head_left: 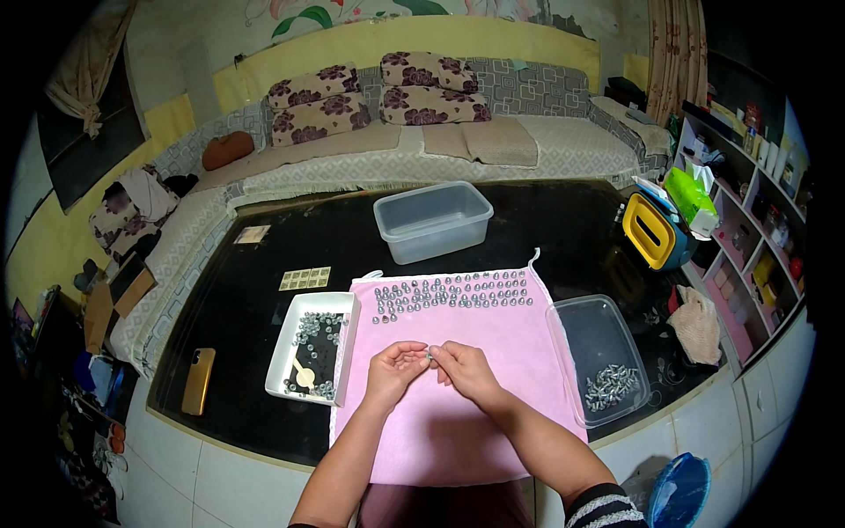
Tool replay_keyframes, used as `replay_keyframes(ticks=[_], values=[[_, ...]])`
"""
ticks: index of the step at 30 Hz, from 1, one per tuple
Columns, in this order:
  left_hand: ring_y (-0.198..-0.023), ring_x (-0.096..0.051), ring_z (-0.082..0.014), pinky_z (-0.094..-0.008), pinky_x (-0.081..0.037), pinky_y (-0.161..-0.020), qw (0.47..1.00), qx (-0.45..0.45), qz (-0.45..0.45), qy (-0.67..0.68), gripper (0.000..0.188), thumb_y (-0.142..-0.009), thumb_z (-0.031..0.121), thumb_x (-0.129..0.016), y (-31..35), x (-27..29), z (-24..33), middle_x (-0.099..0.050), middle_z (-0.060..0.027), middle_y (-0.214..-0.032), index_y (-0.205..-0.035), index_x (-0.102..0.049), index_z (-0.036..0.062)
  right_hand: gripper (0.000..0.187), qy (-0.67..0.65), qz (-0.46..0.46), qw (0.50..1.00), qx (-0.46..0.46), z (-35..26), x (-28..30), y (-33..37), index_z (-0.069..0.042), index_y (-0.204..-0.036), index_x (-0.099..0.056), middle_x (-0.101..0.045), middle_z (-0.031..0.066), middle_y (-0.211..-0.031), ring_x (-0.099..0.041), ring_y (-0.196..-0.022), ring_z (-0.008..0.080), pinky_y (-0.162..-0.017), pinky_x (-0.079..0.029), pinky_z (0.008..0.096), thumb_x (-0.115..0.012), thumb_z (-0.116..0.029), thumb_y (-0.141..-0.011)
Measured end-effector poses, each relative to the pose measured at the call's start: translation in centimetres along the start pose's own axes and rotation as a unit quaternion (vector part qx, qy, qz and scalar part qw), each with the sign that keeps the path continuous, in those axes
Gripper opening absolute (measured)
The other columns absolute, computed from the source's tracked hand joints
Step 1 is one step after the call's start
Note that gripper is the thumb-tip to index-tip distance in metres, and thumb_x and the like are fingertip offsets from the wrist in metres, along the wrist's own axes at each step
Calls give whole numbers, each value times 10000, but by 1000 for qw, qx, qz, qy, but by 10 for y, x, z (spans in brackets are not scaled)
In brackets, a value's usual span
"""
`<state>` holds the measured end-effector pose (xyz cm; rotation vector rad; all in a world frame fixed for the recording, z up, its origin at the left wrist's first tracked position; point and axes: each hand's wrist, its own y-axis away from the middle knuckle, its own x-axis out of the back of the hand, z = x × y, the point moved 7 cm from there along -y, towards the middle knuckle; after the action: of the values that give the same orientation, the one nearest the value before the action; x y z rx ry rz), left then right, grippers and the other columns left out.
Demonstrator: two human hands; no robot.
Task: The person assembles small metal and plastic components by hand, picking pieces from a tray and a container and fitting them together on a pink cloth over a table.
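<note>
My left hand [399, 368] and my right hand [462, 370] meet fingertip to fingertip over a pink cloth [475, 405]. Between them they pinch a small metal piece [429, 355], mostly hidden by the fingers. Beyond the hands, several rows of small silvery metal pieces [440, 293] stand on the cloth, with a short row begun at the left. Beside the cloth on the left is a white tray [350, 330] of small metal nuts [319, 327] with a cream spoon [304, 374]. At the right a clear plastic box [576, 308] contains a heap of metal screws [612, 387].
A larger translucent tub [431, 231] stands behind the cloth on the black table [528, 220]. A gold phone [199, 380] and a sticker sheet [304, 279] lie to the left. A yellow-and-blue tissue box [651, 231] and a beige cloth [694, 326] sit at the right edge.
</note>
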<state>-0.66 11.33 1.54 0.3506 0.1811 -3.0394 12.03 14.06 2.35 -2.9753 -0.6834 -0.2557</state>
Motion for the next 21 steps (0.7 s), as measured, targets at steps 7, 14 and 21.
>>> replay_keyframes(ticks=[7,14,21], values=[[-751,-561,-86,-196,-475,-704,1000,7,-8,29,223,-743,-22,-636,0,-1,-3,-599,-54,-844,-959,-584,-3,315,34,-38,997,-60,2,0,1,-26,-779,-564,-549,38,-554,-516,-506,102,-485,-413,240,-503,-325,-861],[-775,-574,-115,-239,-494,-744,999,1,0,33,221,-748,-38,-620,0,0,0,-598,-78,-853,-960,-563,-15,245,-18,23,999,34,3,1,-1,-20,-810,-546,-556,37,-595,-516,-529,90,-486,-412,225,-524,-260,-854],[-764,-563,-97,-216,-480,-728,999,10,6,35,222,-741,-38,-628,0,0,2,-595,-57,-842,-954,-578,-3,131,-46,19,995,89,-5,1,1,-18,-872,-513,-559,26,-678,-511,-590,63,-509,-420,196,-526,-148,-859]])
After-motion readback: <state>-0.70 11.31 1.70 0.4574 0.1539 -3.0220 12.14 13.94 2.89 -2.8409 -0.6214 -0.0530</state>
